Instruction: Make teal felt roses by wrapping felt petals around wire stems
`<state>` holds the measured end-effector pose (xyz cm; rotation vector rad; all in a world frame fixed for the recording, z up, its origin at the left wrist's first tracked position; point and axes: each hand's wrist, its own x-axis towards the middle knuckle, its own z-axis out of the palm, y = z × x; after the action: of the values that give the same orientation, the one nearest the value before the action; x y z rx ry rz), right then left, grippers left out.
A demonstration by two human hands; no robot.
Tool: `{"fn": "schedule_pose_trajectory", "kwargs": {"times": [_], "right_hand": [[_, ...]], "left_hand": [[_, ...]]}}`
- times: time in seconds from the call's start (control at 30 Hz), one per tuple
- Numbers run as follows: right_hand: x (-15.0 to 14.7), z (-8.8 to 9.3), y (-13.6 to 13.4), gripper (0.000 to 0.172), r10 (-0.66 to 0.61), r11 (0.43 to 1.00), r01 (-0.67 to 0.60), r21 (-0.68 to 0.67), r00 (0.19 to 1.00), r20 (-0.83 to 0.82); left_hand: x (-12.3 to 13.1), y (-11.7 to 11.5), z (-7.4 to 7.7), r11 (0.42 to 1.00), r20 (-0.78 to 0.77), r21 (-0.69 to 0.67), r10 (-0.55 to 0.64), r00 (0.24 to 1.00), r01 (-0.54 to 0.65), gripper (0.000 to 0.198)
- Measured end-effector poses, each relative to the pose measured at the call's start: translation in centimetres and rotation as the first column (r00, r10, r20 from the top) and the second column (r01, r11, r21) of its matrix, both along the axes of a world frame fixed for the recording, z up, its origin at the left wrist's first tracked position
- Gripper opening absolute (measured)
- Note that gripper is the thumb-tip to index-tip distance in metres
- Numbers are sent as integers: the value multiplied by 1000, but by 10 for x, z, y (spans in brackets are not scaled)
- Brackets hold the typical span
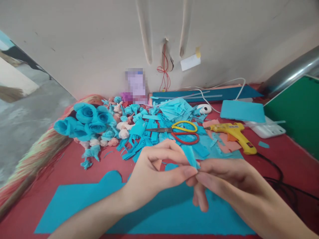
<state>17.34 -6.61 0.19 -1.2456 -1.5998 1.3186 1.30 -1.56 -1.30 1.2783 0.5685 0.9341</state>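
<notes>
A narrow strip of blue crepe paper is pinched between both hands above the middle of the table. My left hand grips its lower part with thumb and fingers. My right hand pinches the same end, its thumb and forefinger meeting the left thumb; the lower end is hidden by the fingers. Beneath the hands lies a large blue paper sheet. Just beyond are scissors with one yellow and one red handle, lying on cut blue paper strips.
A yellow glue gun lies at right, its black cord trailing down. Blue paper roses and small pink and white paper flowers stand at left. A folded blue paper lies near a green board. A broom-like bundle edges the left.
</notes>
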Motion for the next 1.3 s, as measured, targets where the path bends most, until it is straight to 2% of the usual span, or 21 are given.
{"fn": "schedule_pose_trajectory", "kwargs": {"times": [0.17, 0.27, 0.37, 0.47, 0.63, 0.73, 0.83, 0.93, 1.0, 1.13, 1.3], "right_hand": [[-5, 1, -2, 27, -120, 992, 118, -41, 991, -52], [-7, 1, -4, 22, -174, 984, 174, 33, 985, 8], [-7, 1, -3, 24, -162, 968, 136, 210, 981, 108], [-7, 2, -1, 27, -175, 940, 119, 320, 972, 153], [-6, 2, -2, 33, -184, 927, 99, 361, 960, 210], [-5, 3, -2, 28, -188, 915, 102, 391, 964, 189], [-5, 0, 0, 23, -189, 878, 82, 471, 964, 186], [-4, -4, 1, 17, -220, 800, 50, 598, 951, 215], [-3, -6, 0, 18, -213, 756, 16, 654, 952, 222], [1, -8, -3, 22, -193, 747, -57, 663, 935, 297], [4, -8, -6, 21, -258, 689, -142, 711, 868, 423]], "left_hand": [[-1, -1, -5, 999, 32, -44, 16, 999, -14, 7], [-1, -1, -8, 996, 57, -76, 54, 997, -49, 8], [2, -1, -9, 994, 61, -86, 79, 995, -73, 10], [3, -2, -8, 996, 25, -61, 70, 997, -68, 9], [3, -3, -7, 998, -15, 14, 65, 998, -65, 8], [1, -1, -5, 988, -33, 115, 105, 994, -101, 7], [-1, 1, 0, 937, -61, 324, 156, 986, -128, 5], [-4, 4, 8, 844, -79, 523, 186, 979, -118, 5], [-7, 5, 12, 789, -98, 607, 198, 975, -99, 4], [-12, 6, 18, 728, -135, 682, 221, 966, -71, 5], [-14, 6, 21, 714, -193, 699, 237, 952, -36, 5]]}}
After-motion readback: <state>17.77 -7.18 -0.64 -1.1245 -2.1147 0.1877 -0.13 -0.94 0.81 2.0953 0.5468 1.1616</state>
